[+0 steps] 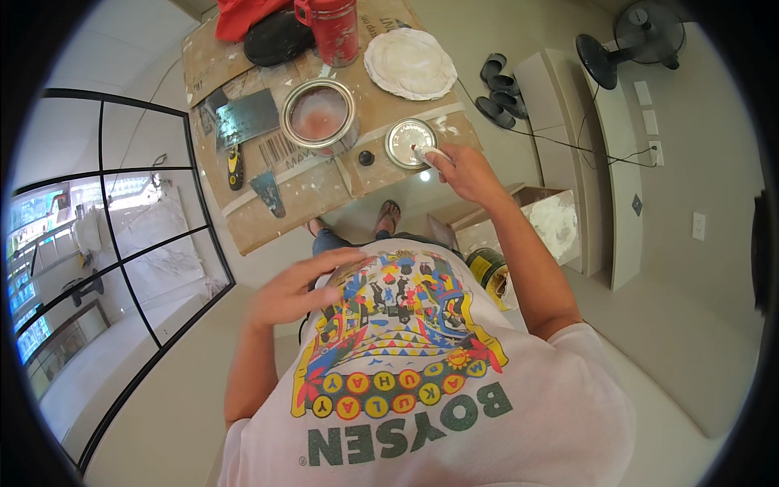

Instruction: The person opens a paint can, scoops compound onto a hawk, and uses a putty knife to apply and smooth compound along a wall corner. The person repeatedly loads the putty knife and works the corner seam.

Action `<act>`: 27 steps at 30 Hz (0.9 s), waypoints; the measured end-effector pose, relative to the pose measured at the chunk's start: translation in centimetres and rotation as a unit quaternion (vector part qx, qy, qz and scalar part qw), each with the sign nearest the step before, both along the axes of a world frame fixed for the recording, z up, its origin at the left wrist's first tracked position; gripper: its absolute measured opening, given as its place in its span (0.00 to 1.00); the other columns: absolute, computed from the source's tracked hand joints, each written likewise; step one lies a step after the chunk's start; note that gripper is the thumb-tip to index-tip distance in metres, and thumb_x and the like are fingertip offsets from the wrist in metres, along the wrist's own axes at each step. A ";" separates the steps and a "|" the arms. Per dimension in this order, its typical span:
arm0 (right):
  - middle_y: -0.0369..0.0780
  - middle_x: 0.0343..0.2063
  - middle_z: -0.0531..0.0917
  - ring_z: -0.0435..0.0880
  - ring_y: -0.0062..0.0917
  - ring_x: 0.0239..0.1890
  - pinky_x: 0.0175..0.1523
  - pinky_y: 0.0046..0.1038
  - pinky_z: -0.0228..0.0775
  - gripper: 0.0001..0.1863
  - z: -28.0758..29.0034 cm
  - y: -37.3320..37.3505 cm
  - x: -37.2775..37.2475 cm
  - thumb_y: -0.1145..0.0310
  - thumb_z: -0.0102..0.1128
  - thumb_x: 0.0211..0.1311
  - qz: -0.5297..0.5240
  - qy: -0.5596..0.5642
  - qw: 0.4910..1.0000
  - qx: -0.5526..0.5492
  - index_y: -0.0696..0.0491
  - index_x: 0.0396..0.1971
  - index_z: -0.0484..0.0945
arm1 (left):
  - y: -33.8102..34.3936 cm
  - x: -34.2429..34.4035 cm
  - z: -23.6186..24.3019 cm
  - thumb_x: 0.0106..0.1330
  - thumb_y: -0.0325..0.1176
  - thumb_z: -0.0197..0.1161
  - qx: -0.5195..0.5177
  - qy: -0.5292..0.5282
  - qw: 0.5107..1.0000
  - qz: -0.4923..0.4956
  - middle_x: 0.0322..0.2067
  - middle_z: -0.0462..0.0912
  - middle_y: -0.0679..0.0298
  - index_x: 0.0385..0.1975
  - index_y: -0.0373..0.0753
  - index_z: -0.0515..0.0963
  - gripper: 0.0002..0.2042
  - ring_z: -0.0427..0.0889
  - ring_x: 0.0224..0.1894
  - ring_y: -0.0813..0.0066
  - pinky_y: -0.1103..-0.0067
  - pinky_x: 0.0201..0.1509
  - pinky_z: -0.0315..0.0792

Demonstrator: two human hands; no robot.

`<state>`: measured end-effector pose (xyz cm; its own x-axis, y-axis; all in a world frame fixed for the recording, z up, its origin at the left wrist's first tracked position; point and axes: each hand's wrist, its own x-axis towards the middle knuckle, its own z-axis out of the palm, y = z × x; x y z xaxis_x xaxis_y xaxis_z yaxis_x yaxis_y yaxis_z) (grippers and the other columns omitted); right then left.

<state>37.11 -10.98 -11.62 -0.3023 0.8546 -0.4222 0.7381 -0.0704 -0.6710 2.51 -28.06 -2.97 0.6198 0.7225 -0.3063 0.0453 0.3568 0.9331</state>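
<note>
At the right end of the table's near side, my right hand (466,173) is closed around a slim pale-handled tool (436,154). Its tip is over or on a small round tin with a silver lid (404,134); whether it touches, I cannot tell. The tool's kind is partly hidden by my fingers. My left hand (312,280) is slightly blurred, fingers stretched out in front of my shirt, holding nothing. Left of the tin lie a small black cap (366,157) and an open metal can (320,146) with pinkish stuff inside.
Cardboard (316,203) covers the table, bearing a wide putty knife (246,120), a small scraper (266,193), a red container (334,36) and a whitish round disc (410,65). Slippers (501,93), a cord, a fan (641,36) and a floor can (488,268) are to the right.
</note>
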 end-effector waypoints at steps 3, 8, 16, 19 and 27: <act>0.40 0.22 0.84 0.83 0.30 0.27 0.39 0.37 0.74 0.25 -0.2 0.2 0.1 0.49 0.58 0.79 0.029 0.006 0.999 0.030 0.59 0.36 0.85 | 1.2 -3.1 7.5 0.65 0.65 0.69 0.187 -0.054 0.976 0.099 0.52 0.87 0.47 0.62 0.30 0.81 0.41 0.87 0.55 0.54 0.59 0.67 0.76; 0.41 0.22 0.84 0.83 0.30 0.27 0.39 0.37 0.74 0.26 -0.4 0.4 0.1 0.48 0.58 0.79 0.028 -0.012 0.999 0.037 0.60 0.36 0.85 | 1.2 -5.2 19.0 0.66 0.64 0.68 0.541 -0.060 0.825 0.151 0.51 0.86 0.49 0.63 0.30 0.81 0.40 0.85 0.53 0.56 0.61 0.65 0.75; 0.43 0.24 0.87 0.86 0.33 0.29 0.42 0.37 0.77 0.28 1.9 0.9 0.0 0.45 0.57 0.77 0.038 -0.049 0.997 -0.046 0.60 0.37 0.86 | 3.4 -1.5 22.3 0.68 0.63 0.67 0.672 -0.047 0.738 -0.028 0.48 0.84 0.52 0.63 0.31 0.81 0.39 0.83 0.51 0.59 0.63 0.61 0.73; 0.45 0.25 0.88 0.87 0.37 0.30 0.44 0.39 0.78 0.30 2.0 1.0 0.3 0.44 0.56 0.77 0.052 -0.065 0.996 -0.015 0.61 0.37 0.87 | 4.0 -0.8 21.7 0.68 0.62 0.66 0.679 -0.054 0.730 -0.045 0.47 0.84 0.53 0.64 0.31 0.80 0.38 0.82 0.50 0.60 0.65 0.60 0.72; 0.56 0.35 0.89 0.88 0.51 0.42 0.54 0.47 0.78 0.31 1.5 2.0 -0.9 0.45 0.57 0.76 0.122 -0.154 0.977 0.085 0.63 0.39 0.88 | 4.5 -0.8 20.9 0.70 0.61 0.65 0.694 -0.063 0.715 -0.061 0.44 0.82 0.56 0.64 0.31 0.80 0.37 0.80 0.47 0.64 0.67 0.56 0.70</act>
<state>36.25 -9.01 -10.12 -0.3872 0.8382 -0.3840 0.8876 0.2263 -0.4011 1.67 -23.53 17.92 0.6641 0.2148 0.7161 -0.1185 -0.9155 0.3845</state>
